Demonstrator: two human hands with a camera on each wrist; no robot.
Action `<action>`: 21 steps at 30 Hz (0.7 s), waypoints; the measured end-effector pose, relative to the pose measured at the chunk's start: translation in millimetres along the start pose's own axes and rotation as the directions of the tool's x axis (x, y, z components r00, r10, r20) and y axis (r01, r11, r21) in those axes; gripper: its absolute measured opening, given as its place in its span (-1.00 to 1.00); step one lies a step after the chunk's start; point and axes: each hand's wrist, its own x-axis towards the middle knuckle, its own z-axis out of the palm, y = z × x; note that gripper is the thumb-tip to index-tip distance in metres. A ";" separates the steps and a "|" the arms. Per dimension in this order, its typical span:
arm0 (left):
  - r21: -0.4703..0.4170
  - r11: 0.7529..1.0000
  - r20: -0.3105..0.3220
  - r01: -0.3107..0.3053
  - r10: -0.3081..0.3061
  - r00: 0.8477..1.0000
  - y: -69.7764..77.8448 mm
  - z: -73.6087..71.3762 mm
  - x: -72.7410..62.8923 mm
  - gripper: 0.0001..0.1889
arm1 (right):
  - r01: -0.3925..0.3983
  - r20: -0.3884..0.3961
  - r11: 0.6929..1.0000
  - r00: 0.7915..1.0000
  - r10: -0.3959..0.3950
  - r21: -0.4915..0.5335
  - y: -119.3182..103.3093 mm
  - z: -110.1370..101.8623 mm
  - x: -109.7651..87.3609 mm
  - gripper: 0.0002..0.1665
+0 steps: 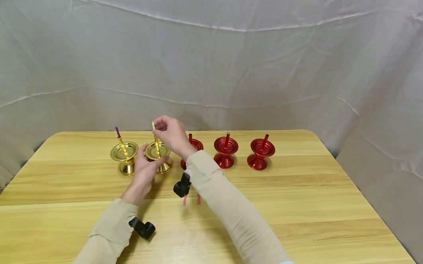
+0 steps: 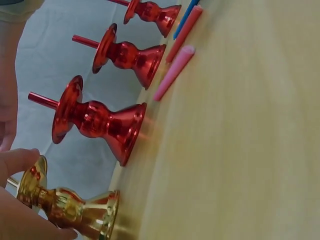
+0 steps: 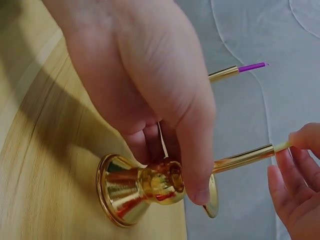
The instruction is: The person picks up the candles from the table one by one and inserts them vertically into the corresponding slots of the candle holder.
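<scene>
Because the tube (image 3: pixel 245 159) of the gold holder (image 3: pixel 120 195) points up toward the right hand (image 1: pixel 172 134), the relation that matters most appears to be the shared line of tube and pale yellow candle (image 3: pixel 283 146). The candle is at the tube's mouth, directly below the right fingertips, and its long axis runs nearly in line with the tube; how deep its lower end reaches inside cannot be told. The right hand is the nearer one, pinching the candle between thumb and fingers. Lower down, the left hand (image 1: pixel 146 167) grasps the holder around its dish (image 1: pixel 163 150), so it probably serves to steady the piece against any push or pull from above. A slight tilt away from that line would likely make the candle bind at the mouth. Just to the left, a second gold holder (image 1: pixel 127 167) bears a purple candle (image 1: pixel 117 131); to the right stands the nearest red holder (image 2: pixel 92 120), its tube bare
</scene>
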 end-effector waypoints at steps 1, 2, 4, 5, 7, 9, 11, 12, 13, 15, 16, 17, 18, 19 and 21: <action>0.005 1.000 -0.005 0.004 -0.004 1.000 1.0 0.5 -0.3 -0.04 | 0.005 0.004 1.000 1.000 -0.005 -0.007 0.0 0.1 0.2 -0.83; 0.011 1.000 -0.011 0.008 -0.008 1.000 2.0 0.9 -0.7 -0.03 | 0.010 0.008 1.000 1.000 -0.010 -0.012 -0.1 0.1 0.4 -0.82; 0.024 1.000 -0.017 0.012 -0.012 1.000 3.7 1.5 -2.2 0.00 | 0.013 0.014 1.000 1.000 -0.012 -0.018 -0.3 0.0 0.6 -0.81; 0.029 0.999 -0.019 0.014 -0.013 1.000 4.3 1.7 -3.4 0.01 | 0.012 0.016 1.000 1.000 -0.012 -0.017 -0.2 0.0 0.8 -0.80; 0.029 0.999 -0.015 0.013 -0.013 1.000 5.6 2.0 -6.8 0.03 | 0.003 0.018 1.000 1.000 -0.003 -0.009 0.2 -0.2 1.1 -0.75; 0.022 1.000 -0.003 0.010 -0.010 1.000 6.5 1.9 -10.9 0.06 | -0.018 0.017 1.000 1.000 0.018 0.010 0.7 -0.4 1.2 -0.67; 0.007 1.000 0.005 0.004 -0.004 1.000 7.3 1.6 -15.7 0.08 | -0.036 0.015 0.999 0.999 0.036 0.029 0.9 -1.1 0.9 -0.58; -0.004 1.000 0.009 0.002 -0.002 1.000 7.7 1.4 -18.4 0.08 | -0.043 0.011 0.998 0.999 0.043 0.037 0.7 -1.8 0.6 -0.55; -0.007 1.000 0.008 0.002 -0.002 1.000 7.8 0.9 -21.1 0.09 | -0.046 0.008 0.998 0.999 0.046 0.043 0.0 -3.1 0.0 -0.52; -0.010 1.000 0.000 0.000 0.000 1.000 7.8 -0.2 -27.0 0.09 | -0.038 -0.005 0.998 0.999 0.038 0.052 -2.3 -7.0 -1.3 -0.49; -0.012 1.000 -0.005 -0.001 0.001 1.000 7.8 -1.0 -30.0 0.09 | -0.027 -0.013 0.998 1.000 0.028 0.052 -4.2 -9.9 -1.9 -0.50; -0.013 1.000 -0.011 0.000 -0.001 1.000 7.8 -1.6 -33.1 0.09 | -0.013 -0.021 0.998 1.000 0.014 0.054 -6.2 -13.7 -2.7 -0.50; -0.007 1.000 -0.020 -0.001 0.001 1.000 7.9 -1.9 -36.1 0.08 | 0.005 -0.028 0.999 1.000 -0.004 0.053 -8.4 -18.2 -3.7 -0.51; 0.003 1.000 -0.033 -0.005 0.005 0.999 8.0 -2.1 -39.0 0.07 | 0.024 -0.036 0.998 0.999 -0.022 0.051 -10.9 -23.6 -4.9 -0.53; 0.013 1.000 -0.066 -0.021 0.022 0.998 8.3 -2.1 -44.1 0.05 | 0.064 -0.051 0.997 0.997 -0.062 0.052 -15.8 -36.5 -8.0 -0.56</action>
